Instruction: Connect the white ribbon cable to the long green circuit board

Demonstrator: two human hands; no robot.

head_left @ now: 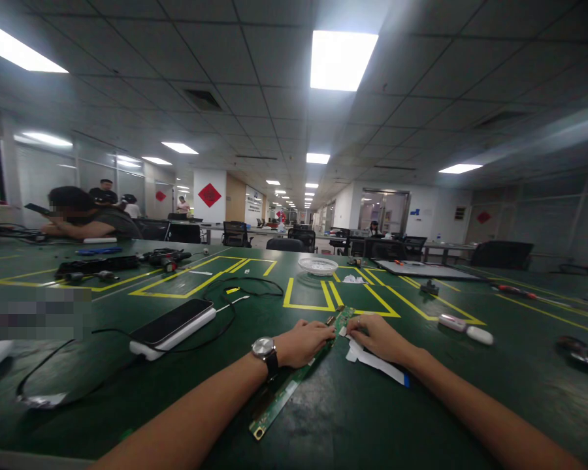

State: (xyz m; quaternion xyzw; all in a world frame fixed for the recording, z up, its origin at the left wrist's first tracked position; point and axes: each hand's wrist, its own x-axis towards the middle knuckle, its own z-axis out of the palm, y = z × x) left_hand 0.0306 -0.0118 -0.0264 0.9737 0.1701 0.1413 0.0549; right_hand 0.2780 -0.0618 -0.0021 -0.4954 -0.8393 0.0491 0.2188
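Observation:
A long, narrow green circuit board [287,399] lies slantwise on the green table in front of me. My left hand [306,342], a watch on its wrist, rests over the board's upper half with its fingers closed along it. At the far end of the board, my right hand [378,334] has its thumb and fingers pinched on a white flat ribbon cable [379,365]. The cable's blue-tipped end trails toward me on the right. Exactly how the cable's other end meets the board is hidden by the fingers.
Left of my hands lie a phone on a white block [176,326] and a looping black cable. A white round basket [318,266] stands farther back. On the right are an earbud-like case [479,335] and a screwdriver [517,292]. A person sits at the far left.

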